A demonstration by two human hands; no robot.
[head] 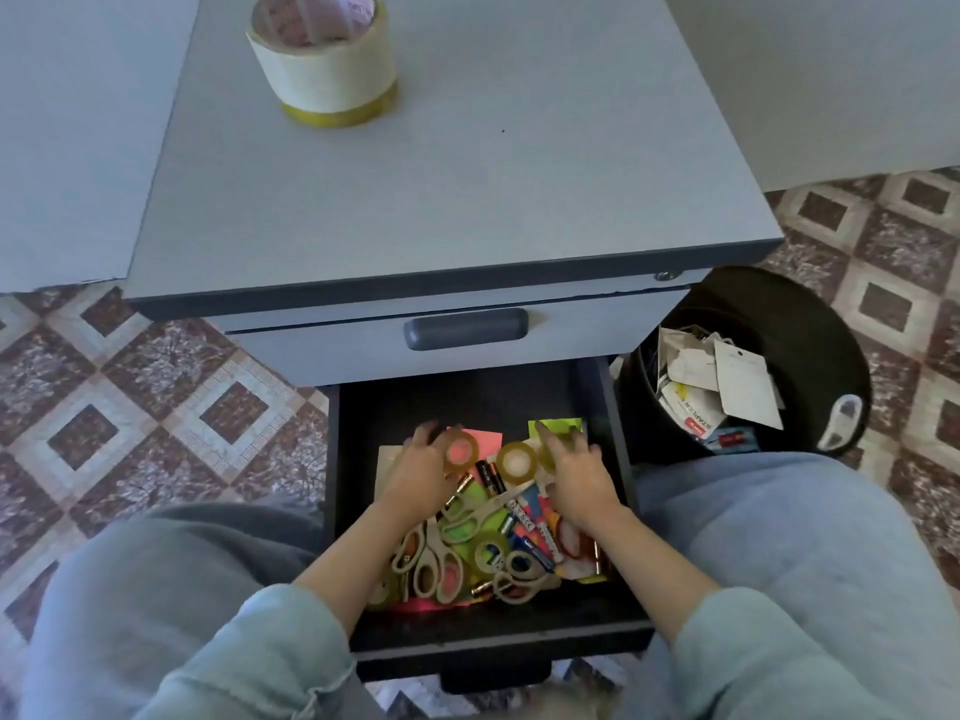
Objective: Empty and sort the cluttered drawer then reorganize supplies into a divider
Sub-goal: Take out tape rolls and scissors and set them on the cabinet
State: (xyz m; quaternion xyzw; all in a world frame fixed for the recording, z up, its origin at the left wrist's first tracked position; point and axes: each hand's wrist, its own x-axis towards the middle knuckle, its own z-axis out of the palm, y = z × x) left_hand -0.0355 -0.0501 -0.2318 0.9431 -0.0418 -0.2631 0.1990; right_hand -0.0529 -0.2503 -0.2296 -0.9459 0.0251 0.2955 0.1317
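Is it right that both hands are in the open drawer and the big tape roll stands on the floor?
No. The head view shows the big tape roll standing on the cabinet top, not the floor. The left hand and right hand are indeed in the open drawer.

1. The cabinet (pixel 441 189) is pale grey-blue with a dark grey edge.
2. The drawer (pixel 467 402) is black inside.
3. The sticky notes (pixel 485 439) are neon pink and green.
4. The floor (pixel 156 387) has maroon and cream diamond tiles.
5. The big tape roll (pixel 322 59) is cream.
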